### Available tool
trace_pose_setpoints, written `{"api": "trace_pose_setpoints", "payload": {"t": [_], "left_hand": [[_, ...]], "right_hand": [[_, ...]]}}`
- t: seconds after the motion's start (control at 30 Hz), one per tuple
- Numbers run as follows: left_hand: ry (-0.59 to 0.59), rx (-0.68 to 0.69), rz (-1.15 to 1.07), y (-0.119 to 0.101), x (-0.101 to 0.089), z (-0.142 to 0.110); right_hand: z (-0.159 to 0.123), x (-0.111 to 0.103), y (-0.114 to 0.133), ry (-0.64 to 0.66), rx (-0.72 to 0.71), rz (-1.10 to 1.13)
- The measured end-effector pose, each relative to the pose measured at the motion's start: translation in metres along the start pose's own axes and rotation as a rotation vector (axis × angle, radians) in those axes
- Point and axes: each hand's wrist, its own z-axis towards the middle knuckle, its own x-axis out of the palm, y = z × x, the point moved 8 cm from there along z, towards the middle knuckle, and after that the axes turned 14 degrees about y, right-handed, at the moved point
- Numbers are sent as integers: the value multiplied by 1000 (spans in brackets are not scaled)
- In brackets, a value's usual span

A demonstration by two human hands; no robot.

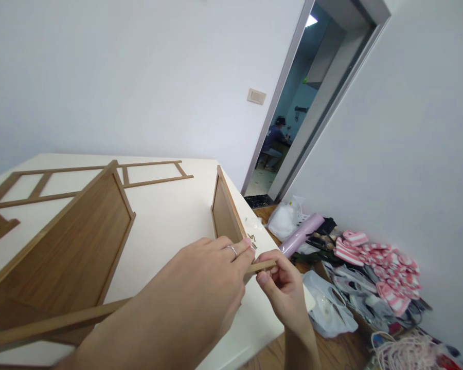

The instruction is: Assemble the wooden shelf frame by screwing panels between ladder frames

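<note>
- Left hand (210, 277): back up, fingers together, slightly bent, covering left end of wooden strip (263, 266); thumb hidden.
- Left forearm (139, 326): bare, slanting up toward strip from its lower left.
- Right hand (283, 288): thumb and curled index pinching strip's right end.
- Right forearm (301, 350): bare, near upright below strip.

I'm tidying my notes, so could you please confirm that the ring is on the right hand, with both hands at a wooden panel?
Not quite: the head view shows the ring on the left hand, not the right hand; both hands are indeed at a wooden panel.
</note>
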Motion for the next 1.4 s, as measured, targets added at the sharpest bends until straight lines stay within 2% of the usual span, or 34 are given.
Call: {"api": "trace_pose_setpoints", "payload": {"t": [0.1, 0.17, 0.3, 0.4, 0.57, 0.67, 0.87, 1.1, 1.27, 1.4], "left_hand": [[127, 21, 41, 4, 0, 16], [162, 54, 117, 5, -5, 30], [220, 227, 262, 0, -17, 53], [294, 368, 279, 0, -21, 63], [396, 459, 239, 11, -15, 72], [416, 506, 177, 16, -13, 72], [357, 667, 179, 11, -17, 67], [490, 547, -121, 26, -1, 63], [479, 503, -359, 35, 11, 55], [390, 479, -511, 37, 17, 51]], "right_hand": [[0, -1, -4, 10, -8, -14], [1, -2, -6, 13, -22, -25], [2, -1, -6, 18, -42, -32], [3, 0, -1, 17, -45, -25], [4, 2, 4, 34, -29, -15], [1, 1, 2, 40, 4, -36], [-7, -3, 2, 41, 74, -133], [-15, -6, 4, 56, 69, -110], [-17, -3, 6, 25, 54, -98], [-17, -1, 9, -1, 37, -92]]}}
